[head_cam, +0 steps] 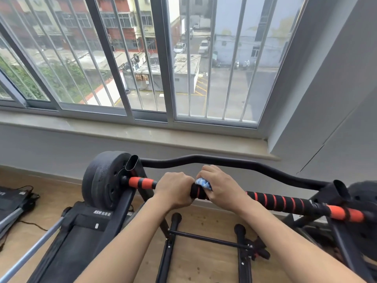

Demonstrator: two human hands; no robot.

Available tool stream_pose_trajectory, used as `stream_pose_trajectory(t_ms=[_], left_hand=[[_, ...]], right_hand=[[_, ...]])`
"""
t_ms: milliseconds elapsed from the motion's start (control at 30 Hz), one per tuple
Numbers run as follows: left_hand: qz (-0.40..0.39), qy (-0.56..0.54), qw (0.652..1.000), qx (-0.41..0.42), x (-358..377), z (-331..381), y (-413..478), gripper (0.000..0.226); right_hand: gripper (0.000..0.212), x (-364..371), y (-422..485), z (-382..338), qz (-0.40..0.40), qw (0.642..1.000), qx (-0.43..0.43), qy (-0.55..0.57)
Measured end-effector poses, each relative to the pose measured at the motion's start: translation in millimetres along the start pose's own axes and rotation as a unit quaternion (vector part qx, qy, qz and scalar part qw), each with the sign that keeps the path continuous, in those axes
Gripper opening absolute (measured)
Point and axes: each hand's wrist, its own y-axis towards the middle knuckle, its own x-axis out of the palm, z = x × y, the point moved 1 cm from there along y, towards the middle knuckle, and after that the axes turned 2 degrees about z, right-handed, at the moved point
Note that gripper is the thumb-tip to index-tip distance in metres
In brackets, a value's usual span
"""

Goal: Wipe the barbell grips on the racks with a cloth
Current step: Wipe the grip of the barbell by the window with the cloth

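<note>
The barbell (275,201) lies across the rack (336,190) in front of me, running from upper left to lower right. Its grip is black foam with orange bands: broad orange blocks near each end, thin orange rings along the stretch to my right. A black weight plate (102,180) sits on the left end; the right end's plate is only partly in view. My left hand (175,188) is wrapped closed around the bar, fingers curled over the top. My right hand (220,186), just beside it, is closed on a bunched blue-and-white cloth (203,183), pressing it against the black foam. A curved black rail (204,159) of the rack arches behind the bar. Below are the rack's black legs on a light wooden floor (193,262). A folded treadmill (81,227) stands at left. Beyond, a grey sill (142,135) and a barred window (142,58) overlook a street with parked cars.
</note>
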Motion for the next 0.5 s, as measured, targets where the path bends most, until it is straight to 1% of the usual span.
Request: stream_pose_trajectory(t_ms=[133, 233, 267, 300, 333, 400, 467, 500], left_hand=[[-0.124, -0.055, 0.991, -0.008, -15.4, -3.0, 13.3, 0.016], [-0.185, -0.096, 0.978, -0.006, -18.8, -5.7, 20.6, 0.019], [-0.196, -0.108, 0.975, -0.001, -19.2, -6.9, 20.9, 0.019], [-0.185, -0.113, 0.976, 0.006, -18.8, -8.3, 20.0, 0.020], [-0.152, -0.104, 0.983, 0.017, -16.7, -9.8, 17.3, 0.021], [-0.012, -0.039, 0.998, 0.056, -5.4, -11.1, 7.0, 0.021], [0.109, 0.014, 0.991, 0.077, 13.5, -9.0, -6.4, 0.021], [0.145, 0.016, 0.987, 0.070, 21.8, -7.3, -11.4, 0.021]], right_hand=[[0.014, -1.3, -1.6, -3.4, 0.003, 1.000, -0.023, -0.017], [0.014, -3.9, -3.4, -5.9, -0.006, 0.998, -0.050, -0.046], [0.014, -5.3, -3.6, -6.1, -0.012, 0.997, -0.053, -0.050], [0.015, -6.9, -3.4, -5.7, -0.017, 0.997, -0.054, -0.049], [0.016, -8.4, -3.1, -4.4, -0.022, 0.997, -0.053, -0.042], [0.013, -9.9, -2.1, -0.8, -0.027, 0.999, -0.042, -0.021], [0.009, -9.1, -0.9, 2.2, -0.024, 0.999, -0.028, -0.004], [0.008, -7.9, -0.8, 2.5, -0.022, 1.000, -0.022, -0.001]])
